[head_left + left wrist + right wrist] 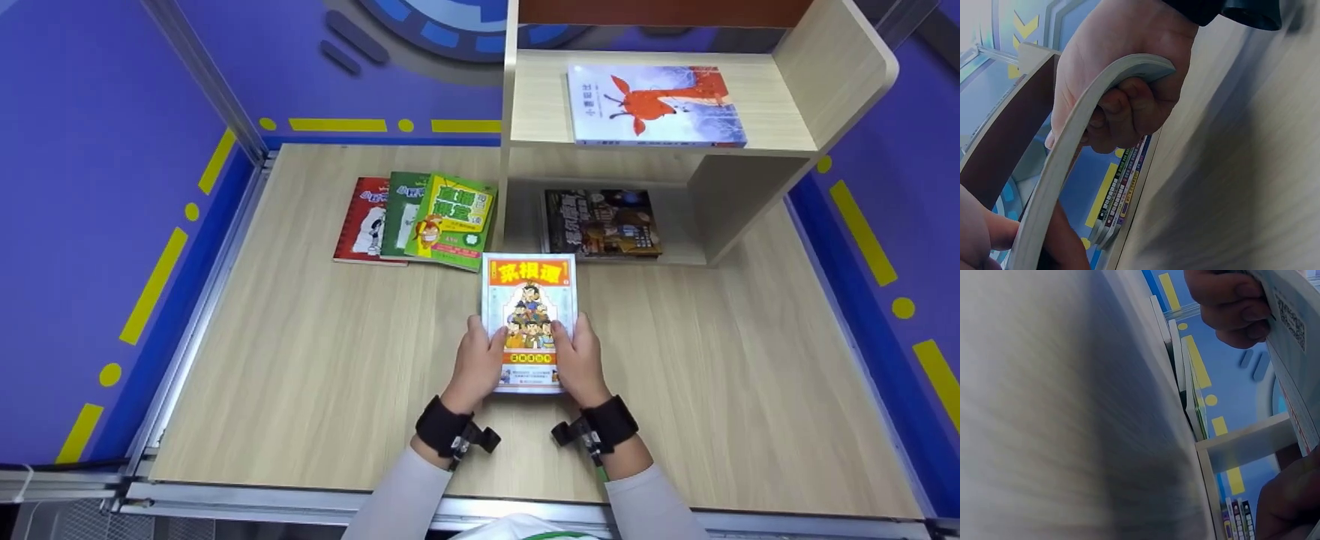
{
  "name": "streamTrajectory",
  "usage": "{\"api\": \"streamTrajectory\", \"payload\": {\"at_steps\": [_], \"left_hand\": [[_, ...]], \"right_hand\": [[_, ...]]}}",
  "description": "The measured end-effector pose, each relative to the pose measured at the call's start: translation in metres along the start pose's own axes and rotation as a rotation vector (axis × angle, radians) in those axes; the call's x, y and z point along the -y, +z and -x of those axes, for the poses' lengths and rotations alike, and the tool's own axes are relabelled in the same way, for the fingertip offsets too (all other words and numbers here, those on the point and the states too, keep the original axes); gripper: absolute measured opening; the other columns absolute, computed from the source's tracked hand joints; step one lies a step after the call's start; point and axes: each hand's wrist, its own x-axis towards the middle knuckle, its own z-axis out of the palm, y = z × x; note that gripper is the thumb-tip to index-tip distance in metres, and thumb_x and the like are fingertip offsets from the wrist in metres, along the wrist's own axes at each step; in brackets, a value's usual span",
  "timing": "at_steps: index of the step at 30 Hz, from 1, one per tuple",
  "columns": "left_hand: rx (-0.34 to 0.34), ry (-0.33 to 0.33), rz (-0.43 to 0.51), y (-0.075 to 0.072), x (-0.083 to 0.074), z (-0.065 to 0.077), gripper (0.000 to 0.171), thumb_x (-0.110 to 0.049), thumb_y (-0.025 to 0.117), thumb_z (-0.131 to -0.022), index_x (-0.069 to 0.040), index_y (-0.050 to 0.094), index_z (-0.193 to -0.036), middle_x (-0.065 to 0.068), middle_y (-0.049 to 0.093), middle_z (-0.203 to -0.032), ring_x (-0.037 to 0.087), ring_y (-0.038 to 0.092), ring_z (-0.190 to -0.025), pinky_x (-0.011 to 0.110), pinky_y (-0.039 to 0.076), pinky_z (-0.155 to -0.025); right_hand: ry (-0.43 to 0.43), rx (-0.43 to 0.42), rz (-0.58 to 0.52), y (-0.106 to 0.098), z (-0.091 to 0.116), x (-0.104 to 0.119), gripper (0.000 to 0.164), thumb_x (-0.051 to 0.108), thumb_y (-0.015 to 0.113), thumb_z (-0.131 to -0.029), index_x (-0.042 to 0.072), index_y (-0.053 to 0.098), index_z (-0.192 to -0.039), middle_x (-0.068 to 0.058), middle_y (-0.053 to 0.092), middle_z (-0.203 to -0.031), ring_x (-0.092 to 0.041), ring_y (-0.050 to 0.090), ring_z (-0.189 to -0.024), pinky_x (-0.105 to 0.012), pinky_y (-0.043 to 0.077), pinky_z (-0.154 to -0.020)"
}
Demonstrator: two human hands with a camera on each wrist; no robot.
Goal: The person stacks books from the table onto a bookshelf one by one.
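Both hands hold one book (529, 300) with a pale blue cover, a red title band and cartoon figures, raised above the table. My left hand (480, 356) grips its left edge, thumb on the cover and fingers curled beneath. On the opposite edge my right hand (585, 360) grips it the same way. In the left wrist view the book (1067, 129) is seen edge-on and bends near the left hand (1129, 73). The right wrist view shows part of its back cover with a printed code (1291, 320), between the left hand's curled fingers and the right hand (1289, 500).
A red book (360, 225), a green book (399, 206) and a yellow-green book (456, 225) overlap on the table (315, 390). A wooden shelf (787, 97) stands behind, holding a deer-cover book (660, 105) above and dark-covered books (600, 221) below. Blue panels (97, 187) enclose the table.
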Motion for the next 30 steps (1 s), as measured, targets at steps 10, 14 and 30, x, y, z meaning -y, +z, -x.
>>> {"api": "streamTrajectory", "payload": {"at_steps": [10, 14, 30], "left_hand": [[0.029, 0.05, 0.006, -0.023, 0.0, -0.019, 0.051, -0.035, 0.061, -0.108, -0.002, 0.044, -0.142, 0.012, 0.068, -0.105, 0.022, 0.064, -0.089, 0.038, 0.055, -0.081], [-0.036, 0.072, -0.016, -0.047, 0.002, -0.04, 0.06, -0.038, 0.063, -0.106, -0.003, 0.042, -0.151, 0.018, 0.065, -0.123, 0.026, 0.065, -0.097, 0.04, 0.057, -0.085], [0.648, 0.111, -0.034, -0.084, 0.005, -0.072, 0.04, -0.041, 0.054, -0.111, -0.013, 0.059, -0.138, 0.013, 0.071, -0.117, 0.022, 0.07, -0.093, 0.032, 0.06, -0.081]], "right_hand": [[0.061, 0.109, -0.093, -0.022, -0.008, -0.006, 0.03, 0.011, 0.049, -0.112, -0.002, 0.053, -0.138, -0.014, 0.069, -0.096, -0.015, 0.069, -0.077, -0.027, 0.059, -0.068], [0.069, 0.23, -0.126, -0.035, -0.01, -0.006, 0.03, 0.012, 0.048, -0.112, -0.003, 0.052, -0.139, -0.011, 0.069, -0.092, -0.017, 0.071, -0.075, -0.029, 0.06, -0.066], [0.063, 0.659, -0.03, -0.038, -0.006, 0.002, 0.036, 0.025, 0.052, -0.113, 0.002, 0.049, -0.14, -0.015, 0.072, -0.103, -0.025, 0.078, -0.082, -0.035, 0.066, -0.068]]}}
